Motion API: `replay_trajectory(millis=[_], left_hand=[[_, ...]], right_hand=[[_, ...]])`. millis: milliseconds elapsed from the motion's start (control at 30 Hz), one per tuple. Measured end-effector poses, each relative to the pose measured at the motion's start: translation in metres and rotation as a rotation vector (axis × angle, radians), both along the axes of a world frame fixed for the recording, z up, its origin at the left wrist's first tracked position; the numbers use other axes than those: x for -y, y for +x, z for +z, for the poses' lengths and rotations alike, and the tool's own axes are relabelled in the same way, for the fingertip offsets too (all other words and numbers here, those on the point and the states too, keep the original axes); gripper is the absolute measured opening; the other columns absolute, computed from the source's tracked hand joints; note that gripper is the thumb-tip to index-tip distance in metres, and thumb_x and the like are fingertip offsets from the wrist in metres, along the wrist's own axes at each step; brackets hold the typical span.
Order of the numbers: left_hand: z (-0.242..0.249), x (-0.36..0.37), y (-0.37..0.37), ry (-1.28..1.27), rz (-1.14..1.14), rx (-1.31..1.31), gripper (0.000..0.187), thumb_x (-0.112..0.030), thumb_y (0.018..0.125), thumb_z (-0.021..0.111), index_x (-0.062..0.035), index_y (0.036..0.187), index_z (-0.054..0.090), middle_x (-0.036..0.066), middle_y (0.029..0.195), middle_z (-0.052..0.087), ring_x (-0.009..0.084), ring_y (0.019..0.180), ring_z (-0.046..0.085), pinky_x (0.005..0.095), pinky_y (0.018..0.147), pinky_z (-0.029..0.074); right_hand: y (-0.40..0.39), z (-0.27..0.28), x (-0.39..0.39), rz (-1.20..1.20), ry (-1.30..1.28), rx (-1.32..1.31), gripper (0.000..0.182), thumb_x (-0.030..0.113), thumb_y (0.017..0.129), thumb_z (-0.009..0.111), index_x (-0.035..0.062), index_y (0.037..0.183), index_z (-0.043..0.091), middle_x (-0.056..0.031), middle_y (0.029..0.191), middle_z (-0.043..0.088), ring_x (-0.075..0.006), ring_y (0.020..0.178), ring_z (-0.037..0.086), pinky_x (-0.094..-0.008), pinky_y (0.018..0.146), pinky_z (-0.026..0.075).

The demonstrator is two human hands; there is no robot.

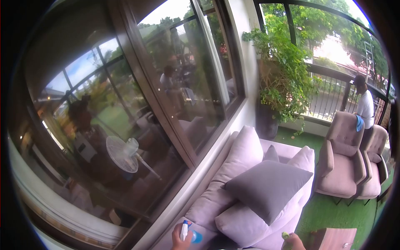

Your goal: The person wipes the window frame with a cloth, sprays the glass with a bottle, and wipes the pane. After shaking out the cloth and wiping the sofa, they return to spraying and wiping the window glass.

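At the bottom of the view, my left hand (180,241) is closed around a spray bottle (196,237) with a white and blue trigger head and blue liquid inside. The bottle is upright, in front of the near end of the mauve sofa (204,204). My right hand (296,242), partly cut off by the lower edge, grips a small light-green thing (285,235) whose kind I cannot make out. Beyond my hands, a large grey cushion (271,187) lies on top of the sofa's pale cushions. Tall, dark-framed glass panes (179,75) rise on the left, full of reflections.
A wooden table (335,239) stands at lower right on the green floor (321,208). Two tufted armchairs (339,166) are farther right, with a blue cloth (359,123) over one. Another person (366,104) stands behind them. A leafy plant (283,79) fills the corner; a white fan (122,154) shows in the glass.
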State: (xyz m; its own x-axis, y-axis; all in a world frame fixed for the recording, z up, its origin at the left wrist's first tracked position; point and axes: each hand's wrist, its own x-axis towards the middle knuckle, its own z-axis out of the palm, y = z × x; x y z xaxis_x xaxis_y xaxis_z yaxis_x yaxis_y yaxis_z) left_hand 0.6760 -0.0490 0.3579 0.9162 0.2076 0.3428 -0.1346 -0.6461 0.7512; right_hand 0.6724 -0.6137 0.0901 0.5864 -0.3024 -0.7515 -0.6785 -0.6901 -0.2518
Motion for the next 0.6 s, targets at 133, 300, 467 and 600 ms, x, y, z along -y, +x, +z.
replay_trajectory(millis=[133, 300, 467, 600], left_hand=[[0.005, 0.001, 0.040, -0.128, -0.041, 0.040, 0.034, -0.009, 0.074, 0.060, -0.0019, 0.107, 0.062, 0.014, 0.095, 0.065, 0.0276, 0.089, 0.064, 0.0365, 0.080, 0.049], [0.006, -0.010, 0.089, -0.168, -0.119, 0.001, 0.032, -0.008, 0.077, 0.060, -0.0016, 0.108, 0.062, 0.014, 0.104, 0.064, 0.0283, 0.098, 0.062, 0.0358, 0.085, 0.047], [0.019, -0.026, 0.126, -0.165, -0.315, -0.026, 0.034, -0.008, 0.078, 0.059, -0.0007, 0.111, 0.059, 0.015, 0.104, 0.064, 0.0294, 0.097, 0.062, 0.0362, 0.085, 0.048], [0.013, -0.037, 0.143, -0.152, -0.387, -0.038, 0.033, -0.007, 0.078, 0.058, 0.0000, 0.110, 0.059, 0.015, 0.103, 0.064, 0.0286, 0.097, 0.062, 0.0359, 0.086, 0.048]], right_hand=[[-0.038, -0.007, -0.001, -0.029, 0.107, -0.115, 0.062, 0.031, 0.066, 0.078, 0.0073, 0.120, 0.059, -0.0115, 0.112, 0.066, -0.0249, 0.101, 0.064, -0.0351, 0.088, 0.050], [-0.070, -0.007, -0.015, -0.280, 0.118, -0.177, 0.057, 0.018, 0.067, 0.074, 0.0035, 0.120, 0.058, -0.0153, 0.106, 0.067, -0.0274, 0.096, 0.065, -0.0389, 0.081, 0.052], [-0.062, -0.011, -0.042, -0.341, 0.033, 0.031, 0.053, 0.012, 0.069, 0.067, 0.0002, 0.119, 0.057, -0.0208, 0.106, 0.065, -0.0304, 0.097, 0.065, -0.0392, 0.083, 0.052], [-0.041, 0.015, -0.076, -0.392, 0.006, 0.121, 0.054, 0.011, 0.069, 0.066, 0.0047, 0.121, 0.057, -0.0203, 0.106, 0.065, -0.0302, 0.098, 0.064, -0.0385, 0.087, 0.050]])
